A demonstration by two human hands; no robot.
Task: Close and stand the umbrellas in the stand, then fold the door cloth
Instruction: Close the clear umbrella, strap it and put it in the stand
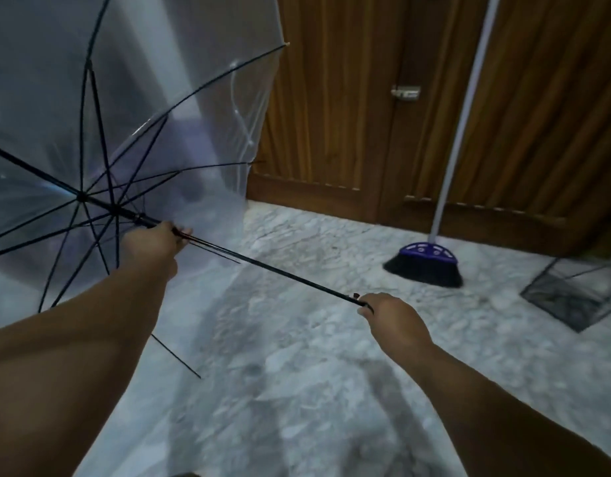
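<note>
A clear umbrella (132,108) fills the left side of the view, its transparent canopy spread wide on dark ribs that fan out from a hub low on the left. It is tipped on its side, canopy facing away and to the left, with the lower rib tips reaching down toward the marble floor (297,390). The dark shaft (280,270) runs from the hub down to the right, sloping across the middle of the view above the floor.

The left hand (152,242) grips the shaft just below the hub, where the stretchers meet it; its fingers are curled round the rod, with the thumb side toward the camera. A loose thin rib juts out beside this hand, along the shaft.

Farther right, the right hand (390,315) holds the handle end of the shaft, fingers wrapped round it so that only a small dark tip shows at the knuckles. Both forearms reach in from the bottom edge.

Behind, a wooden door (348,98) with a metal latch (405,93) spans the background. A broom (424,266) with a purple head and black bristles stands on the floor against it, its pale pole rising upward. At the far right edge sits a wire mesh stand (572,294), well apart from the umbrella.
</note>
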